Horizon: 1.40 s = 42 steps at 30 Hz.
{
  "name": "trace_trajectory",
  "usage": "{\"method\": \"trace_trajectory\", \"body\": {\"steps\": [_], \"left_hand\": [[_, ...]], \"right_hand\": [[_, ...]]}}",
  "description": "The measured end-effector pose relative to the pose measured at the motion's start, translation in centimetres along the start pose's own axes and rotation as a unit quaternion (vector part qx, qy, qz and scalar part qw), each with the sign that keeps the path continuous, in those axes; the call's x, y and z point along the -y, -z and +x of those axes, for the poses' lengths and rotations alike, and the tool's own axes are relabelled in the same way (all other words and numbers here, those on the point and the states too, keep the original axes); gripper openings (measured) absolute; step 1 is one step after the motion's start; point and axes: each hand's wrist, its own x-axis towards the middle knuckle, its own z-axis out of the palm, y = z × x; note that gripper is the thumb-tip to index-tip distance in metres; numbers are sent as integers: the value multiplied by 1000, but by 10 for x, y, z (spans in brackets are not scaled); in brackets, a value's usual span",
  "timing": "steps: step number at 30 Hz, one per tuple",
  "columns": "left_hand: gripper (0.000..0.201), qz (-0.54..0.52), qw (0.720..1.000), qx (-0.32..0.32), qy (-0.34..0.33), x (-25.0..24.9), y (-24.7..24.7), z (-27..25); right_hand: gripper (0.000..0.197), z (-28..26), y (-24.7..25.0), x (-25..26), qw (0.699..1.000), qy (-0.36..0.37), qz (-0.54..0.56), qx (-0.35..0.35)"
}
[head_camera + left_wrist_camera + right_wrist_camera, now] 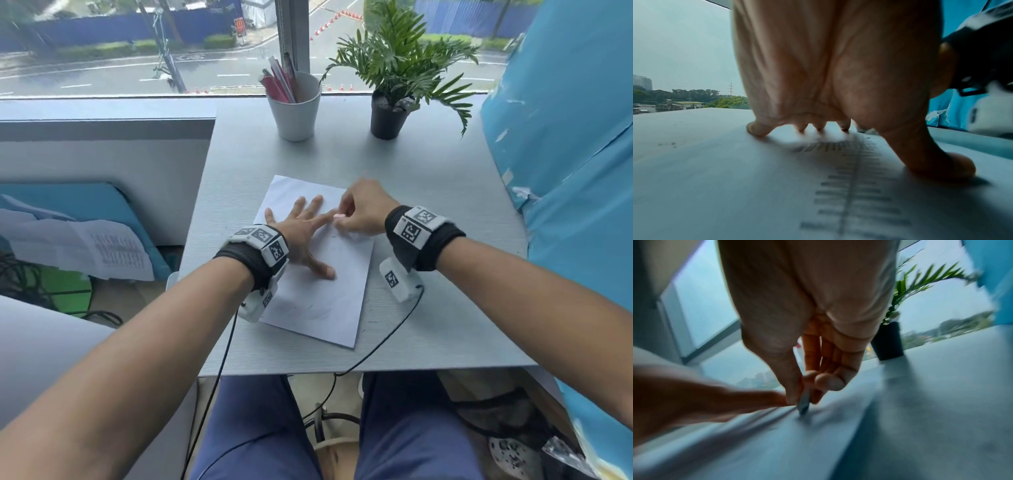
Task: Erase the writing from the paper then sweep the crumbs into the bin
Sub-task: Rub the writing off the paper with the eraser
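A white sheet of paper [325, 308] lies tilted on the grey desk [428, 212]. My left hand [301, 226] presses flat on its upper half, fingers spread and straight, as the left wrist view [838, 81] also shows. My right hand [359, 209] pinches a small pale eraser [339, 216] between thumb and fingers and holds its tip on the paper [777, 443] beside my left index finger. In the right wrist view the eraser [803, 404] is blurred. Faint grey marks show on the lower paper. Tiny dark crumbs [668, 144] lie left of the hand. No bin is in view.
A white cup of pens [296, 106] and a potted plant [390, 113] stand at the desk's back by the window. A blue covered surface [565, 171] rises on the right. Printed sheets [102, 246] lie left of the desk. Wrist cables hang off the front edge.
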Motion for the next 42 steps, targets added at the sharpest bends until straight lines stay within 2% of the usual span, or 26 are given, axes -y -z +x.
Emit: {"method": "trace_trajectory", "body": {"steps": [2, 3, 6, 8, 11, 12, 14, 16, 17, 19, 20, 21, 23, 25, 28, 29, 33, 34, 37, 38, 40, 42], "left_hand": [[133, -2, 1000, 3, -3, 1, 1, 0], [133, -1, 1000, 3, -4, 1, 1, 0], [133, -5, 1000, -1, -1, -1, 1, -1], [134, -8, 1000, -2, 2, -2, 0, -2], [136, -12, 1000, -3, -1, 1, 0, -1], [138, -15, 1000, -4, -1, 2, 0, 0], [142, -21, 1000, -5, 3, 1, 0, 0], [144, -23, 1000, -5, 6, 1, -1, 0], [145, -23, 1000, -5, 6, 2, -2, -1], [146, -18, 1000, -7, -1, 4, -3, 1], [146, -15, 1000, -8, -3, 5, -2, 1], [145, -18, 1000, -7, -3, 5, -2, 1], [145, -23, 1000, -5, -3, 4, -1, 1], [144, -24, 1000, -4, -1, 3, -1, 0], [145, -19, 1000, -7, -5, 3, -2, 1], [145, -15, 1000, -6, -5, 4, -1, 1], [146, -13, 1000, 0, -1, 2, -1, 1], [146, -13, 1000, 0, 0, 2, -1, 1], [147, -8, 1000, -4, -3, 4, -2, 2], [147, -7, 1000, -3, -3, 4, -1, 2], [146, -5, 1000, 0, -3, 3, 0, 1], [147, -2, 1000, -1, -2, 2, -1, 0]], "right_hand": [[13, -17, -16, 14, 997, 49, -15, 65], [13, -16, -12, 13, 996, 42, -17, 75], [13, 8, 14, -8, 999, -32, 13, 2], [14, 7, 11, -6, 1000, -26, -1, -14], [15, -10, -8, 11, 996, 39, -28, 77], [14, -7, -3, 8, 996, 25, -24, 87], [12, 9, 15, -7, 998, -29, 13, 47], [14, 14, 17, -10, 1000, -31, 3, 5], [14, 10, 10, -4, 1000, -11, -14, 12], [14, -5, -6, 11, 996, 40, -36, 71], [14, -7, -6, 11, 994, 43, -36, 91], [14, -1, 0, 5, 995, 26, -30, 87], [15, 14, 18, -8, 999, -23, -1, 32], [15, 15, 17, -8, 1000, -23, -1, -2], [16, -6, -6, 14, 996, 40, -32, 68], [16, -5, -5, 13, 995, 39, -35, 82], [15, 19, 19, -8, 1000, -17, -10, -15], [14, 16, 14, -3, 1000, -9, -14, -13], [14, -6, -7, 15, 995, 50, -28, 77], [14, -4, -3, 14, 995, 44, -27, 87], [12, 14, 13, -1, 999, -4, -1, 39], [14, 20, 18, -5, 1000, -21, 2, -8]]}}
